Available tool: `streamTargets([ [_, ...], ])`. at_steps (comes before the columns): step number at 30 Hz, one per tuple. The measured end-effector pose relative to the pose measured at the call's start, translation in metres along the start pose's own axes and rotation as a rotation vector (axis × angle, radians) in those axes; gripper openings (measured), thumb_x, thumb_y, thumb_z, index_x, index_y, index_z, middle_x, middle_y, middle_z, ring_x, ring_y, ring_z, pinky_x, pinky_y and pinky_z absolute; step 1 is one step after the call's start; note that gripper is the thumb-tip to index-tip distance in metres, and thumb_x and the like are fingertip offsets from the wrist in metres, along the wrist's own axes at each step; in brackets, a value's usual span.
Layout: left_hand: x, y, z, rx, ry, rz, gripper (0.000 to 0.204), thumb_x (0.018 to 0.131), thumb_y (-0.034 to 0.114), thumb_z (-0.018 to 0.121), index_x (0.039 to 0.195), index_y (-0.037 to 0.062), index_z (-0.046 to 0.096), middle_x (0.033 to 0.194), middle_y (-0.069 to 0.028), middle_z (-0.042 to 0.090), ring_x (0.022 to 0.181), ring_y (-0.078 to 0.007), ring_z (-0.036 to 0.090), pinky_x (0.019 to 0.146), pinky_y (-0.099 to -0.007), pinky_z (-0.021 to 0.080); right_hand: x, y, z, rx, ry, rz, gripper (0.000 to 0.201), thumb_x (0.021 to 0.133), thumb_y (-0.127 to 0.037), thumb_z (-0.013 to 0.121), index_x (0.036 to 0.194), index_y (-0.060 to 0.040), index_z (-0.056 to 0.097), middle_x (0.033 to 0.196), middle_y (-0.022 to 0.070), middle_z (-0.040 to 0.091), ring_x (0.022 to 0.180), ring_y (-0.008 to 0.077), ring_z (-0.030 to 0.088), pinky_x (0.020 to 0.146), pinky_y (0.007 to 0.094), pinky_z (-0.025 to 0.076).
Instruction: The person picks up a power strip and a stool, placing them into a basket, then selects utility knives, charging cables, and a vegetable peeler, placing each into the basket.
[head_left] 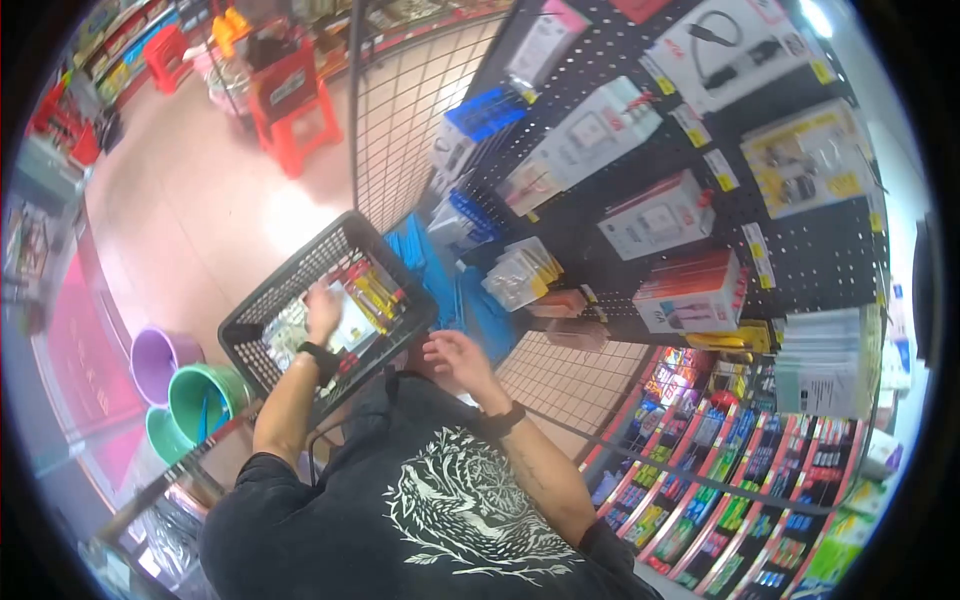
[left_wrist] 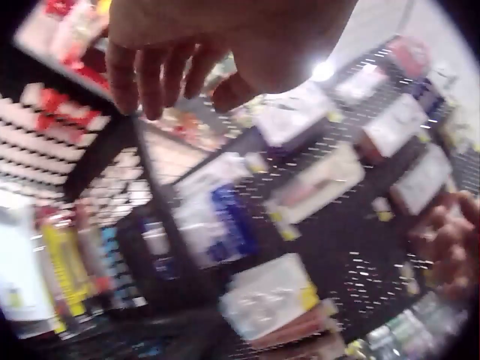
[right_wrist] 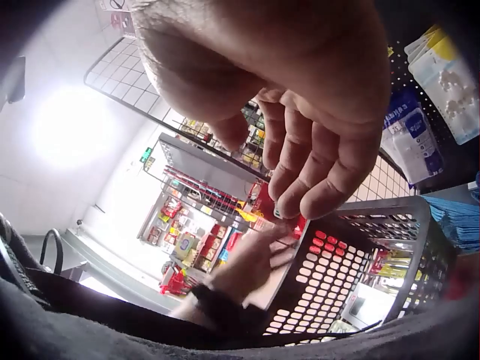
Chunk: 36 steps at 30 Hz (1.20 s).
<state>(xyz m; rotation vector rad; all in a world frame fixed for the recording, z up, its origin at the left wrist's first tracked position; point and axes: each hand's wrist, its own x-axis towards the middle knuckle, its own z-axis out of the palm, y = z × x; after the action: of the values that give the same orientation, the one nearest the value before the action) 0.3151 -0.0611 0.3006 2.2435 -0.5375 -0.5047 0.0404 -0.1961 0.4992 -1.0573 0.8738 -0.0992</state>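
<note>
A black plastic shopping basket (head_left: 288, 266) sits in front of the person's body. Inside it lie slim yellow packs (head_left: 372, 300), a white flat package (head_left: 354, 332) and other small goods. The left hand (head_left: 322, 312), with a dark band at its wrist, is over the basket's contents; in the left wrist view its fingers (left_wrist: 150, 79) hang loosely, holding nothing. Past the basket's near right corner, the right hand (head_left: 460, 362) is raised. Its fingers (right_wrist: 319, 169) are relaxed and slightly bent, with nothing in them, above the basket's rim in the right wrist view.
A black pegboard (head_left: 570, 235) with hanging boxed goods rises at the right. Below it, tiered shelves (head_left: 715, 480) hold many small packets. A wire mesh panel (head_left: 410, 130) stands beyond the basket. Purple (head_left: 160, 358) and green buckets (head_left: 205, 385) stand at left; a red stool (head_left: 300, 135) is farther off.
</note>
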Motion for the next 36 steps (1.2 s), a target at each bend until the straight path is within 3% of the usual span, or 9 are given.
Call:
streamTargets([
  [2, -0.005, 0.153, -0.007, -0.117, -0.120, 0.419, 0.036, 0.086, 0.016, 0.063, 0.119, 0.0012, 0.058, 0.112, -0.0174, 0.062, 0.102, -0.0288, 0.062, 0.087, -0.0375, 0.049, -0.002, 0.000, -0.002, 0.005, 0.008, -0.014, 0.028, 0.097, -0.021, 0.054, 0.119, -0.0038, 0.055, 0.103, 0.0068, 0.066, 0.090, 0.0135, 0.064, 0.072, 0.0253, 0.050],
  [4, -0.003, 0.256, 0.003, -0.217, -0.213, 0.661, 0.039, 0.087, 0.019, 0.064, 0.121, 0.0022, 0.056, 0.113, -0.0164, 0.062, 0.106, -0.0303, 0.060, 0.091, -0.0383, 0.047, -0.006, -0.002, -0.008, -0.046, 0.015, -0.050, 0.028, 0.099, -0.020, 0.051, 0.121, -0.0039, 0.055, 0.107, 0.0099, 0.066, 0.094, 0.0160, 0.063, 0.076, 0.0269, 0.051],
  [8, 0.047, 0.356, 0.095, -0.235, -0.168, 0.733, 0.094, 0.073, 0.039, 0.076, 0.142, -0.0052, 0.028, 0.135, -0.0256, 0.045, 0.124, -0.0375, 0.046, 0.102, -0.0401, 0.040, -0.022, -0.004, -0.020, -0.024, 0.063, -0.090, 0.028, 0.098, -0.019, 0.052, 0.121, -0.0036, 0.055, 0.108, 0.0108, 0.066, 0.095, 0.0169, 0.063, 0.077, 0.0280, 0.051],
  [13, 0.063, 0.378, 0.173, -0.226, -0.031, 0.572, 0.114, 0.062, 0.042, 0.081, 0.147, 0.0022, 0.017, 0.138, -0.0200, 0.044, 0.125, -0.0392, 0.045, 0.104, -0.0459, 0.037, -0.057, 0.012, -0.053, -0.063, 0.180, -0.163, 0.029, 0.097, -0.019, 0.054, 0.121, -0.0026, 0.055, 0.110, 0.0125, 0.065, 0.097, 0.0193, 0.064, 0.080, 0.0314, 0.051],
  [18, 0.056, 0.395, 0.172, -0.196, -0.022, 0.403, 0.104, 0.063, 0.032, 0.079, 0.147, 0.0094, 0.022, 0.131, -0.0176, 0.046, 0.125, -0.0359, 0.044, 0.106, -0.0515, 0.029, -0.088, 0.031, -0.077, 0.117, 0.328, -0.132, 0.028, 0.096, -0.019, 0.055, 0.118, -0.0013, 0.056, 0.108, 0.0126, 0.065, 0.096, 0.0201, 0.064, 0.080, 0.0312, 0.052],
  [22, 0.061, 0.380, 0.189, -0.168, 0.074, 0.487, 0.100, 0.065, 0.032, 0.078, 0.145, 0.0081, 0.024, 0.128, -0.0188, 0.045, 0.121, -0.0379, 0.045, 0.103, -0.0488, 0.035, -0.091, 0.042, -0.087, 0.183, 0.347, -0.131, 0.023, 0.096, -0.015, 0.056, 0.115, -0.0046, 0.058, 0.104, 0.0075, 0.067, 0.093, 0.0148, 0.064, 0.074, 0.0254, 0.050],
  [28, 0.030, 0.384, 0.148, -0.224, 0.106, 0.468, 0.097, 0.065, 0.032, 0.077, 0.143, 0.0033, 0.027, 0.123, -0.0214, 0.047, 0.117, -0.0387, 0.046, 0.098, -0.0453, 0.041, -0.078, 0.022, -0.081, 0.125, 0.260, -0.089, 0.022, 0.096, -0.015, 0.056, 0.114, -0.0035, 0.057, 0.103, 0.0076, 0.067, 0.091, 0.0139, 0.064, 0.073, 0.0244, 0.050],
  [31, 0.015, 0.357, 0.131, -0.223, 0.157, 0.583, 0.101, 0.061, 0.032, 0.080, 0.140, -0.0040, 0.029, 0.116, -0.0230, 0.051, 0.108, -0.0389, 0.051, 0.093, -0.0450, 0.043, -0.064, 0.022, -0.079, 0.134, 0.212, -0.137, 0.022, 0.096, -0.014, 0.055, 0.114, -0.0025, 0.057, 0.102, 0.0085, 0.067, 0.089, 0.0140, 0.065, 0.072, 0.0247, 0.050],
  [36, -0.031, 0.332, 0.041, -0.113, 0.023, 0.484, 0.099, 0.064, 0.039, 0.080, 0.139, -0.0027, 0.031, 0.113, -0.0237, 0.053, 0.105, -0.0383, 0.052, 0.086, -0.0467, 0.046, -0.052, 0.010, -0.063, 0.099, 0.162, -0.090, 0.022, 0.095, -0.011, 0.055, 0.115, -0.0012, 0.056, 0.102, 0.0104, 0.067, 0.088, 0.0154, 0.065, 0.070, 0.0254, 0.052],
])
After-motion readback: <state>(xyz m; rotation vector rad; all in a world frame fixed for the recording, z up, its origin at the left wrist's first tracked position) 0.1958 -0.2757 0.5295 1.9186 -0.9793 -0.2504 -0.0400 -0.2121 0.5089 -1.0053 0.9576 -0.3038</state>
